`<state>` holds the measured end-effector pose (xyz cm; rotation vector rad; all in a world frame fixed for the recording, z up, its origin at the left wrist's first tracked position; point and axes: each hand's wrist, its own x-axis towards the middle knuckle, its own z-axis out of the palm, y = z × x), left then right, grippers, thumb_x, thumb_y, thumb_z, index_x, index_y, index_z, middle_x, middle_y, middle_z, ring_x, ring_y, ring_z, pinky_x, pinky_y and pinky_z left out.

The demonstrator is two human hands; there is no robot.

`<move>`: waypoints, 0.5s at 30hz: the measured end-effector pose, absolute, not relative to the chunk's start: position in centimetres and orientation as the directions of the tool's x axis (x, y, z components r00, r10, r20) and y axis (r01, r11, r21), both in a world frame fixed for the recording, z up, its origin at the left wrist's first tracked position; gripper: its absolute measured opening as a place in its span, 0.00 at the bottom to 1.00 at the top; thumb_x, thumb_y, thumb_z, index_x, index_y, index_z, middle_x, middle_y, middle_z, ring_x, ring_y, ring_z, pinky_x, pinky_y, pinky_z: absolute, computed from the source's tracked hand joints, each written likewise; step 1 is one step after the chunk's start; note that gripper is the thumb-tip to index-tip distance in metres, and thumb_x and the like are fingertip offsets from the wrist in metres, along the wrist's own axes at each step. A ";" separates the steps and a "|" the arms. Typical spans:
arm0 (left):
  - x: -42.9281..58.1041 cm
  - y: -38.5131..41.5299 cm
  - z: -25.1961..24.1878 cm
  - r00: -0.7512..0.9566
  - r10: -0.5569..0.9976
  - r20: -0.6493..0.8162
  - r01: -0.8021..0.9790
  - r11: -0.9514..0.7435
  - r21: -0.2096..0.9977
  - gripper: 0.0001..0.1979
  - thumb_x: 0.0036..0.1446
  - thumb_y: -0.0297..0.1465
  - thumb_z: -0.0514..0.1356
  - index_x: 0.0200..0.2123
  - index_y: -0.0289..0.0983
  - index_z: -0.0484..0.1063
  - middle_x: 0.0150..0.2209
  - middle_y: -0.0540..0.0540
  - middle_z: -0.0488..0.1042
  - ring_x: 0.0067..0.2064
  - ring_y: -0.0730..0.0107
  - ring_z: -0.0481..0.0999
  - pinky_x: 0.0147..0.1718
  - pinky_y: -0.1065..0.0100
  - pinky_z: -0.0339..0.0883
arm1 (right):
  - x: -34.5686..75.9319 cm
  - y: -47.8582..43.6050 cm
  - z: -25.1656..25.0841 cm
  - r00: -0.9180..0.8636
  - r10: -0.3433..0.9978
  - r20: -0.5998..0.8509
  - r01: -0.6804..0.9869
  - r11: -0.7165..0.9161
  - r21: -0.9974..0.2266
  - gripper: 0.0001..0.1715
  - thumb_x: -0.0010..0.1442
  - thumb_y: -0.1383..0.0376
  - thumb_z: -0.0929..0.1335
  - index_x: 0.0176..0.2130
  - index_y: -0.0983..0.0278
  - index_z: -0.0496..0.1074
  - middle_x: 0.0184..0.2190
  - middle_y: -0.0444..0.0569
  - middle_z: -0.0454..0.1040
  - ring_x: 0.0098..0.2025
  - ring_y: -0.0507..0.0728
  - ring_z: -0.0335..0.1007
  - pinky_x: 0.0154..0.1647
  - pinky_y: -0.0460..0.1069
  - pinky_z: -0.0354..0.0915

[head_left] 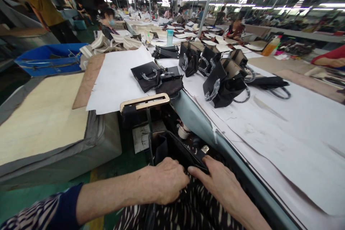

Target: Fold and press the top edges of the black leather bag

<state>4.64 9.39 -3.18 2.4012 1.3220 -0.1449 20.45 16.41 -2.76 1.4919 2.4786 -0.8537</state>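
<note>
Both my hands are low in the head view, over my lap in striped cloth. My left hand (pixel 165 181) is curled closed on the near edge of a black leather bag piece (pixel 168 147) that stands open in front of me. My right hand (pixel 215 183) lies beside it, fingers together, with its thumb pressed on the same black edge. A small metal fitting (pixel 205 149) shows just behind the piece. The fingertips of both hands are partly hidden behind the leather.
A long table covered in white paper (pixel 283 133) runs off to the right, with several black handbags (pixel 225 82) standing on it. Flat black pieces (pixel 155 75) and a wooden template (pixel 145 101) lie ahead. A padded bench (pixel 43 122) and a blue bin (pixel 45 57) sit left. Other workers sit further back.
</note>
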 end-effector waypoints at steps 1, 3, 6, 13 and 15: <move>4.7 9.5 -3.4 0.565 0.778 -0.276 0.821 -0.498 0.279 0.07 0.49 0.30 0.57 0.31 0.34 0.72 0.28 0.42 0.73 0.32 0.59 0.72 0.33 0.61 0.68 | 20.4 16.3 -3.0 -0.476 0.791 -0.384 0.865 0.343 -0.366 0.18 0.54 0.52 0.62 0.35 0.63 0.68 0.35 0.53 0.75 0.41 0.64 0.70 0.39 0.54 0.61; 4.7 9.6 -4.1 0.561 0.777 -0.286 0.827 -0.504 0.250 0.09 0.49 0.34 0.58 0.30 0.33 0.72 0.29 0.41 0.73 0.34 0.58 0.72 0.37 0.59 0.67 | 20.2 16.2 -3.3 -0.445 0.812 -0.378 0.886 0.337 -0.320 0.19 0.54 0.50 0.61 0.33 0.63 0.68 0.33 0.54 0.75 0.39 0.66 0.71 0.38 0.54 0.61; 4.5 9.8 -4.9 0.485 0.835 -0.259 0.873 -0.443 0.205 0.11 0.49 0.34 0.57 0.32 0.31 0.72 0.36 0.37 0.73 0.42 0.55 0.70 0.47 0.54 0.61 | 19.9 15.9 -3.5 -0.463 0.813 -0.354 0.873 0.348 -0.342 0.15 0.57 0.55 0.60 0.34 0.61 0.69 0.34 0.52 0.76 0.39 0.63 0.72 0.37 0.52 0.62; 3.7 10.4 -2.4 0.215 0.816 -0.537 0.973 -0.224 0.051 0.11 0.37 0.25 0.63 0.30 0.29 0.74 0.35 0.33 0.74 0.37 0.49 0.72 0.39 0.51 0.65 | 19.9 14.8 -3.2 -0.579 0.765 -0.283 0.808 0.492 -0.324 0.12 0.56 0.64 0.60 0.33 0.62 0.71 0.35 0.52 0.76 0.39 0.61 0.72 0.36 0.50 0.62; 3.2 10.6 -2.1 0.164 0.812 -0.560 0.985 -0.165 0.048 0.11 0.30 0.21 0.65 0.24 0.30 0.73 0.28 0.36 0.75 0.30 0.51 0.73 0.32 0.54 0.67 | 20.1 15.0 -3.3 -0.530 0.789 -0.311 0.841 0.444 -0.309 0.16 0.58 0.60 0.58 0.33 0.61 0.72 0.32 0.53 0.76 0.37 0.63 0.73 0.34 0.52 0.61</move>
